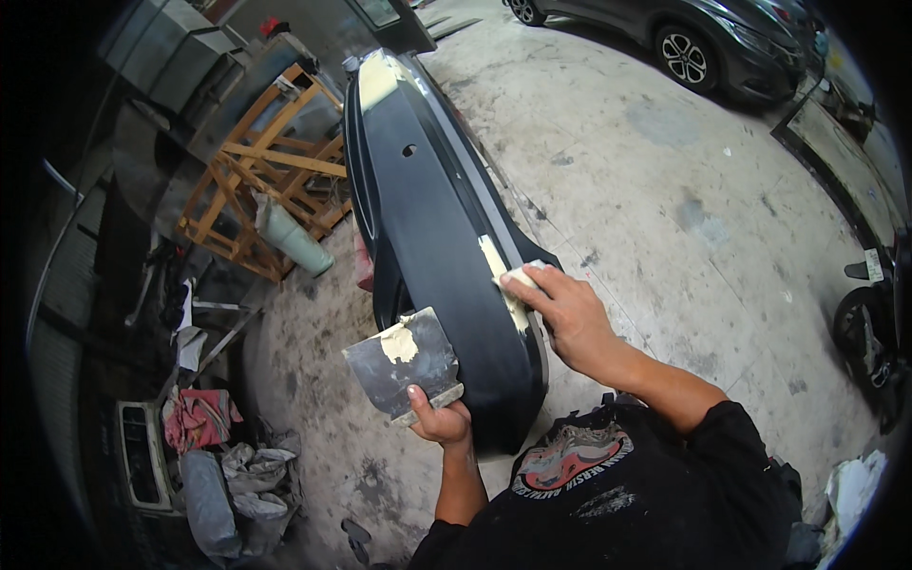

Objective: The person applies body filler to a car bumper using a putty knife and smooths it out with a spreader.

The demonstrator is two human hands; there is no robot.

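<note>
A long black car bumper (427, 218) stretches away in front of me. Cream-coloured filler (492, 261) runs in a strip along its right edge, and a larger cream patch covers its far end. My right hand (575, 318) is closed on a pale putty spreader (522, 277), which rests against that strip. In my left hand (439, 418) is a flat grey mixing board (394, 375), gripped by its near edge with the thumb on top. A lump of cream filler lies on the board's upper part. The spreader is partly hidden by my fingers.
Left of the bumper stands a wooden frame (256, 152) with a pale green cylinder (294, 237) leaning by it. Cloths and grey wrapping (261, 475) lie at the lower left. A dark car (722, 43) is parked at the far right, and a black wheel (860, 332) shows at the right edge.
</note>
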